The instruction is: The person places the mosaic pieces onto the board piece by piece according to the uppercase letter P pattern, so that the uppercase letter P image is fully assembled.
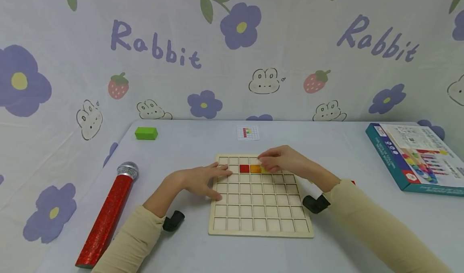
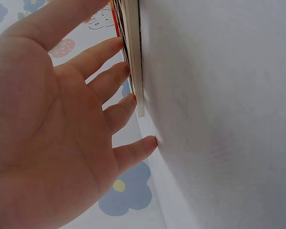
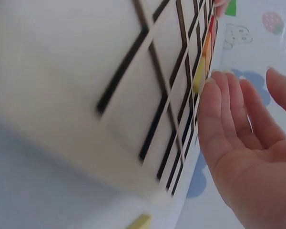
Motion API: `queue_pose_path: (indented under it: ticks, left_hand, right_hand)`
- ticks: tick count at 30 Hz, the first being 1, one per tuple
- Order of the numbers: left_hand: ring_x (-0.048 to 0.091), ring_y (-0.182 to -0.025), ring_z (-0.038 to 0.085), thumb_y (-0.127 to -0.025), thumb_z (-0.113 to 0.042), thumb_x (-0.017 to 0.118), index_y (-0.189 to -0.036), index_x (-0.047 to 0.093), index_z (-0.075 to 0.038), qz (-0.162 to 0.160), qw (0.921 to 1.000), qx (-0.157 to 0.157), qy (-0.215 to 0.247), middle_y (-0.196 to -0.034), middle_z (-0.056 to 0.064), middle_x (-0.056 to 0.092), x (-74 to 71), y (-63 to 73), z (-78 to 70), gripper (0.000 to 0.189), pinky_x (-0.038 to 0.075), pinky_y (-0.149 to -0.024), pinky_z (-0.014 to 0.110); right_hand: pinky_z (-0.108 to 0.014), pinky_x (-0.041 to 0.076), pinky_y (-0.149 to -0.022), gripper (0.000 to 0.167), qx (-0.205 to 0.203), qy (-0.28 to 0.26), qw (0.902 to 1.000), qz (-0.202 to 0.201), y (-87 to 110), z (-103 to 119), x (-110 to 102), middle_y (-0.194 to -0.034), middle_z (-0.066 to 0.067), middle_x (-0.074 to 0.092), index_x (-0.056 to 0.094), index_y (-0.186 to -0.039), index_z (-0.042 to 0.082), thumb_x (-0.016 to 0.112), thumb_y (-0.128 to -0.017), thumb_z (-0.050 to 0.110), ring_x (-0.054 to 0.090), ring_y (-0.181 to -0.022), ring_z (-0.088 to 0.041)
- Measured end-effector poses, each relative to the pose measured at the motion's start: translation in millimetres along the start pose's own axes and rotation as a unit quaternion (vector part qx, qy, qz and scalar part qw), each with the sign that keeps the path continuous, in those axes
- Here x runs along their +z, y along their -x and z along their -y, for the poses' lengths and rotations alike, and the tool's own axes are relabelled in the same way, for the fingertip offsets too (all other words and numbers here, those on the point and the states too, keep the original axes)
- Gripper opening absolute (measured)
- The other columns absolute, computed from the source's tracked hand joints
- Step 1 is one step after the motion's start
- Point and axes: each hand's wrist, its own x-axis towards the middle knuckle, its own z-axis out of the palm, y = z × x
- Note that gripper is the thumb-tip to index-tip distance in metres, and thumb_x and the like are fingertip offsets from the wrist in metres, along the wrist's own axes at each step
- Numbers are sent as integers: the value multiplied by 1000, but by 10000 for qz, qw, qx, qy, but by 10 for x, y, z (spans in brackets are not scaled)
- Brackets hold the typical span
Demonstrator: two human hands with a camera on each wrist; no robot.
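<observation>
A wooden grid board (image 1: pixel 250 210) lies flat on the white table. In its second row from the far side sit a red tile (image 1: pixel 244 168), an orange tile (image 1: pixel 255 168) and a yellow tile (image 3: pixel 199 75), side by side. My right hand (image 1: pixel 284 158) is over the yellow tile, its fingertips right at that tile and the thumb held apart in the right wrist view. At the board's left edge rests my left hand (image 1: pixel 203 179), fingers spread, with fingertips on the rim and the nearest cells.
Beyond the board lies a small pattern card (image 1: pixel 248 133). A green block (image 1: pixel 146 133) stands at the back left, above a red microphone (image 1: pixel 108 212). A game box (image 1: pixel 427 156) occupies the right side. One yellow piece (image 3: pixel 140 222) lies beside the board; a red bit (image 1: pixel 353 182) peeks past the right sleeve.
</observation>
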Motion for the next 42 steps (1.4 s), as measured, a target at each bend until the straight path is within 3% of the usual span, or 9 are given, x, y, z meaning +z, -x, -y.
queue_pose_path:
  ticks: [10, 17, 30, 42]
  left_hand:
    - [0, -144, 22, -87, -35, 70, -150, 31, -24, 18, 10000, -3, 14, -157, -5, 16, 1, 0, 5, 75, 14, -111, 50]
    - [1, -144, 24, -87, -34, 70, -150, 32, -22, -18, 10000, 33, -6, -157, -3, 17, -9, 5, -5, 75, 14, -111, 50]
    - [1, -144, 22, -88, -36, 68, -151, 30, -23, 11, 10000, -2, 16, -158, -5, 15, -17, 15, -5, 75, 14, -111, 50]
    - [1, -144, 22, -88, -34, 69, -151, 31, -23, 6, 10000, -4, 58, -157, -6, 16, -6, 3, -8, 74, 13, -111, 50]
  right_hand:
    - [-37, 46, -94, 56, 375, 96, 9992, 24, 278, -258, -342, -124, -10, 61, 53, -134, 5, 62, -92, 40, 60, -105, -22]
    - [-41, 43, -98, 60, 334, 174, 9993, -83, 485, -406, -520, -127, -14, 58, 48, -138, 3, 60, -93, 41, 57, -111, -26]
    - [-34, 48, -91, 61, 271, 265, 9991, -214, 747, -568, -670, -133, -20, 51, 46, -139, 1, 61, -93, 37, 58, -112, -28]
    - [-44, 48, -90, 59, 362, 621, 9970, -282, 965, -682, -754, -134, -18, 50, 48, -139, 4, 61, -92, 38, 57, -110, -28]
